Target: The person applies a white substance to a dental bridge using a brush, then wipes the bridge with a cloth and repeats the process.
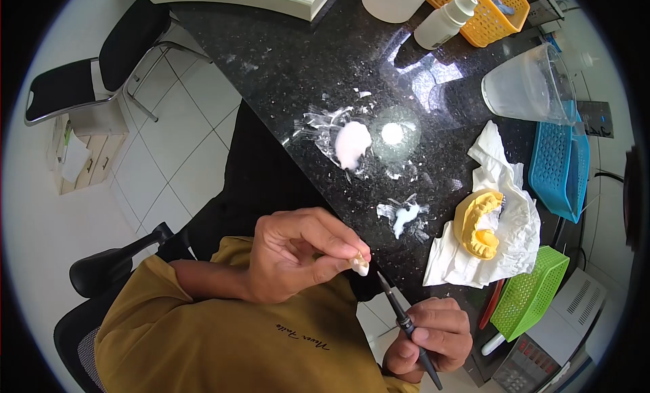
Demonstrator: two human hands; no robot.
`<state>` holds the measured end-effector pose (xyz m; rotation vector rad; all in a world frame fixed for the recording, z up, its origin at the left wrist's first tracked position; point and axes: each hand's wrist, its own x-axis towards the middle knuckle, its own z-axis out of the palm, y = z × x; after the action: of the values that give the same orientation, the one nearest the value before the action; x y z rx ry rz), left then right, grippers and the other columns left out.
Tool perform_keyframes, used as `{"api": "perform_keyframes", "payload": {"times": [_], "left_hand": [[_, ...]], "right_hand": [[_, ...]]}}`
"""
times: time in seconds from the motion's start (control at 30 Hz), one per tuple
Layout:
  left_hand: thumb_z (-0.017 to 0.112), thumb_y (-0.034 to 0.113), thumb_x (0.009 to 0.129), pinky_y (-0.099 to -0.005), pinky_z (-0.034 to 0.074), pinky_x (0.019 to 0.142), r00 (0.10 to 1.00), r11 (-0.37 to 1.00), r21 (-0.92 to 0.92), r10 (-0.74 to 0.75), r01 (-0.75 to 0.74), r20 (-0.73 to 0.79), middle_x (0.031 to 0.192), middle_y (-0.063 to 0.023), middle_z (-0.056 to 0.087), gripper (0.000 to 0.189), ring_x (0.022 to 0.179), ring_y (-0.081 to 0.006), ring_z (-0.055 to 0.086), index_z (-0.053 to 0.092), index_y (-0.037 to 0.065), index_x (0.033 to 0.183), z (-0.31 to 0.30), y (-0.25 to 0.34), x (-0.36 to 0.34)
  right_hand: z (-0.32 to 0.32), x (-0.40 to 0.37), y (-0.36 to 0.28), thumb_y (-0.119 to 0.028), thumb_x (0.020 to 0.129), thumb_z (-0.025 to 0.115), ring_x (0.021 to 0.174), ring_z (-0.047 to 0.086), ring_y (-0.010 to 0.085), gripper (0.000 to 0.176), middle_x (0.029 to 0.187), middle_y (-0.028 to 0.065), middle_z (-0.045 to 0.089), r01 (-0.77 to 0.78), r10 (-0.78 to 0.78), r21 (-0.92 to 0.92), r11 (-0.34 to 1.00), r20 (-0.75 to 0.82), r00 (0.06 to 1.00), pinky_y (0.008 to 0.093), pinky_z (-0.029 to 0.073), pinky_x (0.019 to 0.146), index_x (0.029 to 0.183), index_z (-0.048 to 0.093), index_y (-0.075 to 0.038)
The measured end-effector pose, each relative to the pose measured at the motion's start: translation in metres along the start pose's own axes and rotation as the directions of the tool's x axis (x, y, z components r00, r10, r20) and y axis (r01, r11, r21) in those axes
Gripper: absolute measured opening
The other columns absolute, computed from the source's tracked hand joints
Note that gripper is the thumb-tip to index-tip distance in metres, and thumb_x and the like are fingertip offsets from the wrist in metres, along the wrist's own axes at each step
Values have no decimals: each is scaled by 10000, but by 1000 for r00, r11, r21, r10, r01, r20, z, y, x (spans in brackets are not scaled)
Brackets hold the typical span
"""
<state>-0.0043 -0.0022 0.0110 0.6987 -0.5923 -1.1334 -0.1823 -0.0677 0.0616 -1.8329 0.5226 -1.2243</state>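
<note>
My left hand (298, 254) pinches a small off-white, tooth-like piece (359, 264) between thumb and fingertips, over the table's near edge. Lower right, my right hand (437, 332) is closed around a dark pen-like tool (405, 321), its pointed tip slanting up-left, just short of the piece and apart from it. A yellow dental model (470, 223) with a white part in it rests on crumpled white tissue (518, 247). On the black speckled tabletop (284, 61) lie a pale pinkish-white mound (353, 145) and a smaller white smear (405, 218).
At the back stand a white bottle (443, 24), a yellow basket (497, 20) and a clear plastic cup (525, 88). Blue (558, 166) and green (531, 295) baskets line the right side, beside a red-handled tool (492, 303). A black chair (132, 40) stands upper left.
</note>
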Motion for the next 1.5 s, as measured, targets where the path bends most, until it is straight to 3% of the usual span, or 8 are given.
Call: {"api": "perform_keyframes", "payload": {"times": [0.2,0.3,0.63,0.7,1.23,1.33,1.4,1.5], "left_hand": [[630,-118,799,-324,555,834,1000,1000,-22,-8,8,-7,999,-184,632,150,927,-233,660,642,-34,923,0,-1,-1],[634,-113,798,-318,551,841,1000,1000,-12,-7,7,-9,1002,-183,629,152,936,-228,657,642,-36,928,-1,-1,-2],[655,-45,818,-338,579,787,1000,996,84,-11,13,-16,934,-182,618,101,861,-244,679,605,-3,894,-1,0,-1],[653,-47,818,-340,579,790,1000,997,76,-18,19,-18,937,-184,618,101,864,-245,679,604,-4,895,-1,0,-2],[641,-50,818,-329,573,775,999,998,57,20,-18,-27,942,-195,625,100,850,-251,681,614,-4,903,1,-2,-1],[651,-63,794,-292,579,721,997,938,336,75,-81,30,910,-188,642,112,787,-225,687,642,-21,897,2,6,4],[659,-66,781,-274,577,690,988,880,449,133,-156,82,888,-180,650,116,757,-210,687,652,-29,891,3,12,9],[672,-70,761,-246,574,644,967,770,585,198,-255,160,852,-167,662,126,716,-186,686,665,-38,882,5,15,14]], "right_hand": [[-2,-5,0,-11,628,745,566,614,190,267,714,102,590,85,-88,-67,994,-47,995,240,528,478,846,592,-7],[-4,-4,-5,-116,804,650,580,525,162,221,813,97,546,69,-36,-210,975,158,987,247,423,503,966,510,-58],[-2,0,-2,-18,635,775,605,632,196,282,761,101,603,59,-47,-125,990,93,995,248,542,491,862,608,-21],[-2,0,-2,-103,804,639,563,529,164,189,802,107,549,99,-61,-194,976,193,979,245,435,503,940,525,-38],[-5,-4,-6,-166,823,658,591,522,160,248,785,91,536,31,8,-220,975,175,984,242,422,517,976,504,-45],[0,-14,0,-213,871,627,541,525,150,344,784,111,510,12,-66,-204,979,-260,963,225,448,435,1102,466,-14],[2,-10,-13,-275,899,604,562,535,148,365,838,139,509,-201,102,-251,947,-361,927,224,451,434,1133,456,-37],[-3,-7,-9,-257,903,600,533,528,144,305,849,145,505,-235,117,-313,920,-352,929,220,440,420,1100,510,-41]]}}
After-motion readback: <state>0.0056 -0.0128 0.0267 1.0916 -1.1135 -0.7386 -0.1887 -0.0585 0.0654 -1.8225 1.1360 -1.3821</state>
